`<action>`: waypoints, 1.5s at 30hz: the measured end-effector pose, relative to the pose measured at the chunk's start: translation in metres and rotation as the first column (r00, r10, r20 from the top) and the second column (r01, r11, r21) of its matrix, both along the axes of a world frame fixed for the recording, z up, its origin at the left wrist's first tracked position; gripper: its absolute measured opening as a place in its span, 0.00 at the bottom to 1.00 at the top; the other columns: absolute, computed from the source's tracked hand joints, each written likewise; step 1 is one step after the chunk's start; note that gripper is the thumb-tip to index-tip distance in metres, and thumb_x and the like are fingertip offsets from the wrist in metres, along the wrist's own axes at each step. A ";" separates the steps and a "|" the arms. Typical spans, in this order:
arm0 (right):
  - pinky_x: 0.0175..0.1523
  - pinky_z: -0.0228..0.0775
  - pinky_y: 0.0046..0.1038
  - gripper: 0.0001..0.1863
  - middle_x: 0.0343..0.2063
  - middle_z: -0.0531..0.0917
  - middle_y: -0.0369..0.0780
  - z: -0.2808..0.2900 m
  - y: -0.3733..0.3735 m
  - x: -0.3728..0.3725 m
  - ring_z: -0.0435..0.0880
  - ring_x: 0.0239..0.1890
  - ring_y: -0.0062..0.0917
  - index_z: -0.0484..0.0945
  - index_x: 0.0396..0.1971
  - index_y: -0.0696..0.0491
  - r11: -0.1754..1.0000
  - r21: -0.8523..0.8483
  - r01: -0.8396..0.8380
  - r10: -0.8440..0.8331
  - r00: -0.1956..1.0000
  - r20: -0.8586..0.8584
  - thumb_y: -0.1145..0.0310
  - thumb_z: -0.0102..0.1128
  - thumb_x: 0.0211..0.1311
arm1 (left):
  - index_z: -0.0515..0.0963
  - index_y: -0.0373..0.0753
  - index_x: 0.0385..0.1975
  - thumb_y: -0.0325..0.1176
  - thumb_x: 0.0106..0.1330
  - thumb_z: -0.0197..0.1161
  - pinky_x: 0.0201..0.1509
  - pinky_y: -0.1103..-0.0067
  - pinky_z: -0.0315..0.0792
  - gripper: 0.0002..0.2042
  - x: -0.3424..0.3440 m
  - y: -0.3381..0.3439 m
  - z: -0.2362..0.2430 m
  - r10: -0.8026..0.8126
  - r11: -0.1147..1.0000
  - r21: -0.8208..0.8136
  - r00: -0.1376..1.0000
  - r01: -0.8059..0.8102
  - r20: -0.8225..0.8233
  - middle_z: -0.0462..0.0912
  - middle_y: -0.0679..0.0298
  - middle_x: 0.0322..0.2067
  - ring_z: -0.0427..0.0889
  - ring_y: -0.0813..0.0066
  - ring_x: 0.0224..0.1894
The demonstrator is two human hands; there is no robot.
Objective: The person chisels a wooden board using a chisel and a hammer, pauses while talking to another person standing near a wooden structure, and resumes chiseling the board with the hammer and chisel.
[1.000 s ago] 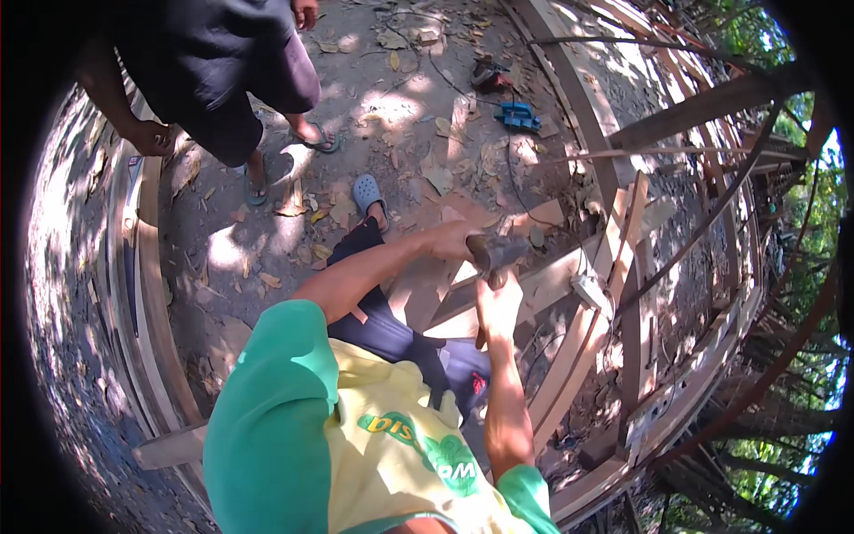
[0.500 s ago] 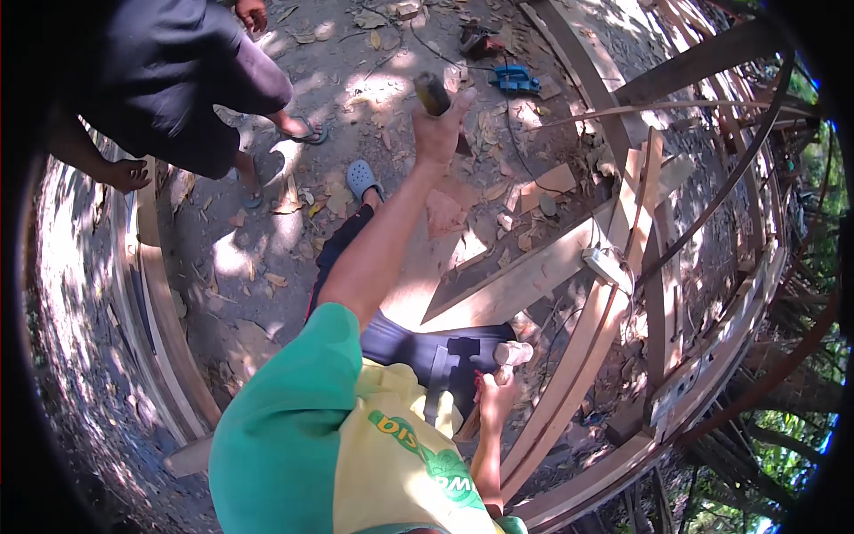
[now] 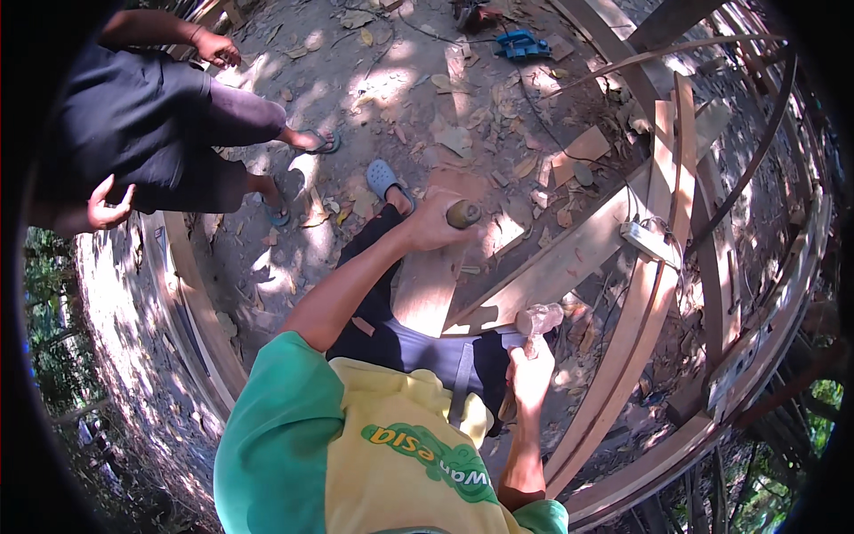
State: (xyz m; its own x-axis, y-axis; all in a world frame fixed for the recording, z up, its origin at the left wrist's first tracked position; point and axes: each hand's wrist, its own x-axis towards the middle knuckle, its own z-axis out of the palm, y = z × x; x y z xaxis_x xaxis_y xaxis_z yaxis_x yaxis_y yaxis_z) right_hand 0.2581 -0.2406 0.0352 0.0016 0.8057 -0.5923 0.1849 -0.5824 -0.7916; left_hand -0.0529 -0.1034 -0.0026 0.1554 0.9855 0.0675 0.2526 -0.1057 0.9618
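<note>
My left hand [image 3: 436, 222] is closed around a chisel with a dark olive, round-ended handle [image 3: 463, 214]. It is above the far part of a sunlit wooden plank [image 3: 425, 294] between my legs; the chisel's lower end is hidden by the hand. My right hand [image 3: 532, 369] grips the short handle of a mallet with a stubby pinkish-brown head [image 3: 539, 319], upright beside my right thigh. A wider diagonal board [image 3: 556, 271] meets the plank's near end at an angle. I cannot tell whether the chisel touches the wood.
A person in dark shorts [image 3: 133, 133] stands at the left, near long beams [image 3: 191, 303]. A blue power tool [image 3: 522, 44] lies on the leafy ground ahead, trailing a cord. To the right, long timbers [image 3: 623, 365] carry a white power strip [image 3: 649, 242].
My left hand has come down and nearer with the chisel, over the plank. My right hand has shifted forward and right with the mallet. The other person's hands have moved.
</note>
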 end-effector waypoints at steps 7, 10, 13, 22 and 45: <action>0.27 0.70 0.25 0.07 0.22 0.81 0.36 0.142 0.051 -0.069 0.76 0.18 0.20 0.76 0.26 0.55 0.841 0.519 0.152 0.003 0.958 -0.286 0.81 0.67 0.55 | 0.73 0.38 0.24 0.36 0.63 0.70 0.35 0.79 0.67 0.13 -0.019 -0.041 0.017 -0.078 0.991 -0.105 0.996 0.082 0.041 0.73 0.69 0.26 0.68 0.82 0.30; 0.33 0.78 0.37 0.18 0.21 0.80 0.49 0.100 0.073 -0.095 0.85 0.28 0.42 0.74 0.41 0.59 0.523 0.608 -0.598 0.316 0.798 0.513 0.70 0.68 0.52 | 0.77 0.35 0.37 0.35 0.57 0.70 0.45 0.73 0.71 0.13 -0.010 -0.032 0.019 -0.135 0.991 -0.028 0.989 0.134 -0.060 0.81 0.60 0.35 0.78 0.69 0.38; 0.41 0.77 0.43 0.17 0.24 0.83 0.51 0.096 0.077 -0.124 0.85 0.33 0.51 0.78 0.37 0.57 0.498 0.275 -0.822 0.448 0.516 0.730 0.63 0.67 0.50 | 0.77 0.36 0.37 0.35 0.58 0.69 0.44 0.71 0.72 0.12 -0.024 -0.043 0.011 -0.059 0.956 0.287 0.998 0.057 0.000 0.80 0.60 0.32 0.78 0.66 0.35; 0.24 0.64 0.24 0.03 0.16 0.69 0.30 0.033 0.001 -0.025 0.69 0.18 0.15 0.74 0.30 0.56 0.980 0.195 -0.043 0.009 0.985 0.170 0.75 0.58 0.56 | 0.77 0.36 0.26 0.34 0.57 0.75 0.43 0.73 0.73 0.12 0.008 -0.063 0.049 0.197 0.980 -0.006 0.977 -0.198 -0.075 0.82 0.63 0.30 0.81 0.69 0.35; 0.17 0.59 0.22 0.06 0.12 0.69 0.30 -0.022 -0.042 -0.019 0.68 0.12 0.13 0.71 0.25 0.55 0.994 -0.108 -0.016 0.013 0.999 -0.029 0.79 0.58 0.56 | 0.73 0.41 0.25 0.30 0.62 0.69 0.29 0.79 0.73 0.09 0.001 0.018 0.090 0.501 0.850 -0.097 0.737 -0.518 0.453 0.77 0.67 0.20 0.77 0.78 0.22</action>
